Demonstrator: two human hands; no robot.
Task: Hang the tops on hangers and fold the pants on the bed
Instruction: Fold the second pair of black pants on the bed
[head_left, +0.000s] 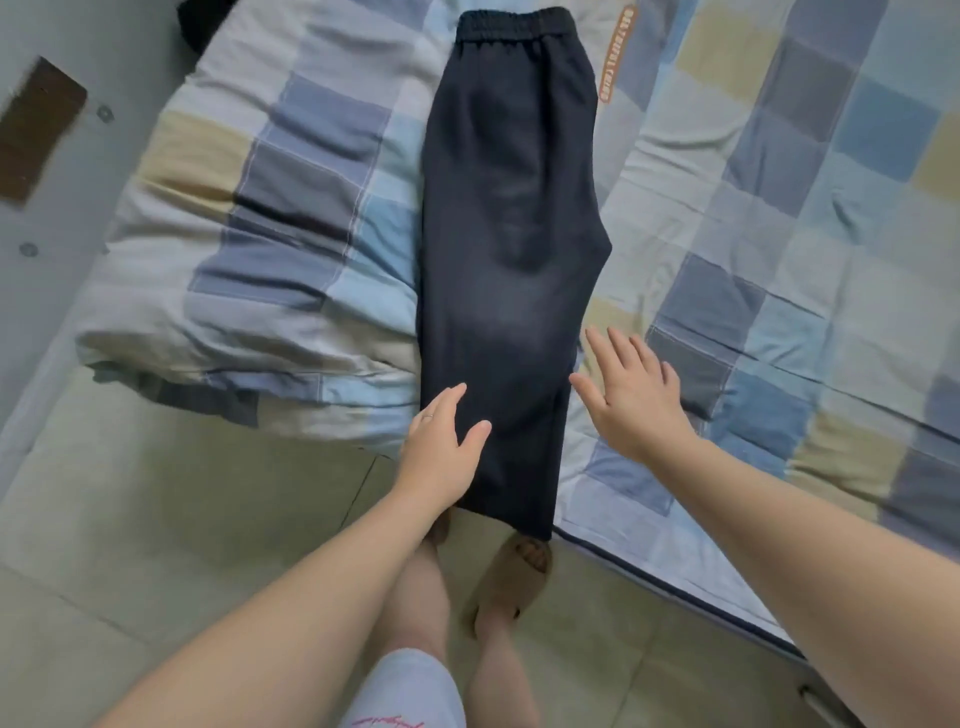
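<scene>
Nearest, the person's slipper stands on the tiled floor at the bed's corner, just under the hem of the pants, which overhangs the edge. The left hand lies flat on the leg end, fingers straight and thumb out. The right hand is spread wide just beside the pants' right edge; whether it touches the bed cannot be told.

The pants lie lengthwise on the bed, legs stacked, waistband at the far end. The step looks like smoothing before the fold. To do it well, both hands should pinch the hem corners and carry them evenly toward the waistband, keeping the side edges aligned. The heaped quilt touching the pants' left edge could crowd that fold.
</scene>
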